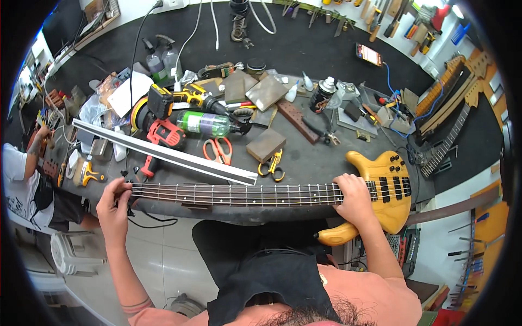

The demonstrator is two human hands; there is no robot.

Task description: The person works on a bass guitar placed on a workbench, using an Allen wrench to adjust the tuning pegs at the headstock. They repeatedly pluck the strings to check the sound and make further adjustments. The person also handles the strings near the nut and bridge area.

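Observation:
An electric bass guitar [244, 195] lies across the bench's front edge, its long dark neck to the left and its pale wooden body on the right. At the headstock end, the fingers of my left hand [114, 204] are closed round the end of the neck, near the tuners. My right hand [353, 198] is wrapped over the strings where the neck meets the body, just left of the black pickups [392, 188]. The headstock itself is mostly hidden by my left hand.
A long metal straightedge [163, 152] lies just beyond the neck. Orange-handled scissors [217, 151], a sanding block [266, 144], a red power tool [166, 136] and a spray can [323, 95] crowd the bench. Another person [27, 174] works at the far left.

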